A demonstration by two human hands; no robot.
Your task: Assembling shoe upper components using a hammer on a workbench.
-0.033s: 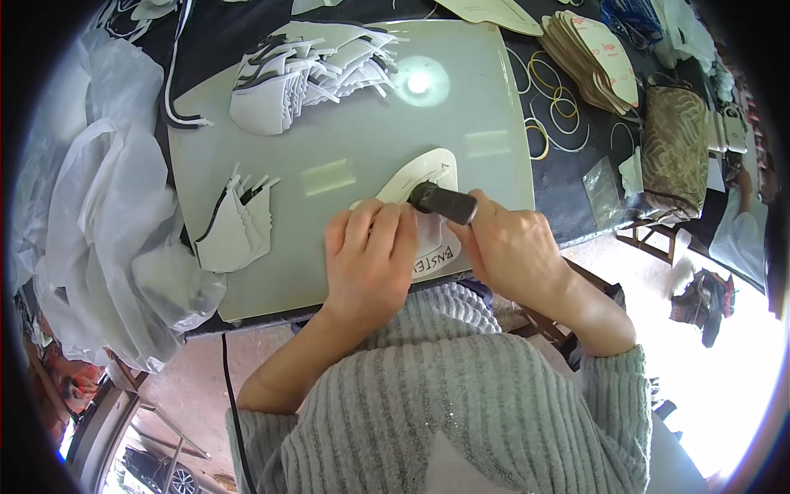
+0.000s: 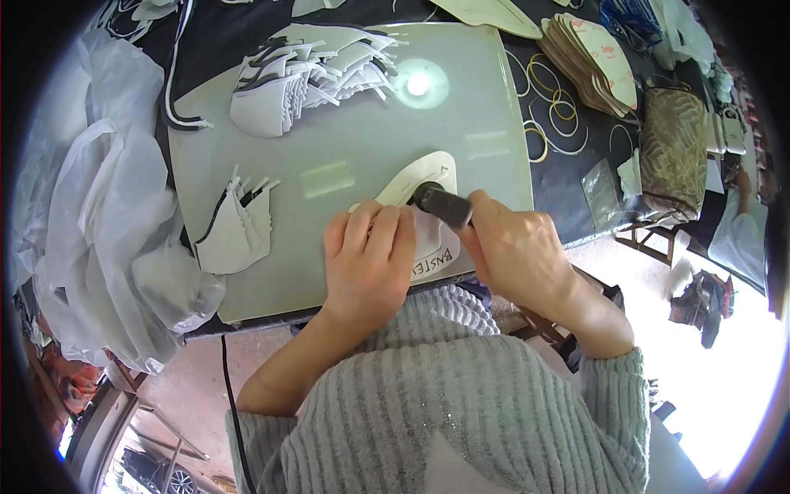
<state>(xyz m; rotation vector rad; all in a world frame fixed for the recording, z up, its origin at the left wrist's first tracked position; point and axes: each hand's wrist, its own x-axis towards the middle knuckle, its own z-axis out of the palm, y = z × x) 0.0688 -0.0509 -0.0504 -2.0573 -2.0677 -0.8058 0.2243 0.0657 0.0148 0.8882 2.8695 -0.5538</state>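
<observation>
My right hand (image 2: 522,251) is wrapped round a short, dark tool that looks like a hammer (image 2: 446,206). Its round black head rests on a cream curved template (image 2: 415,175), which carries hand-drawn marks. A white cut piece (image 2: 428,235) lies on the template, partly under my left hand (image 2: 369,259). The left fingers are bent close together, pressing on the piece and template beside the tool head; their tips are hidden. Under these lies a smooth grey-green board (image 2: 288,292).
Left on the board is a small bunch of white pieces with dark edging (image 2: 239,235); a larger stack (image 2: 309,78) lies farther back. Plastic bags (image 2: 107,206) cover the left side. At right are loose rings (image 2: 555,103), stacked cream cutouts (image 2: 588,62) and a patterned pouch (image 2: 675,148).
The tool's handle and my right hand have shifted very slightly. My left hand stays almost in place on the piece.
</observation>
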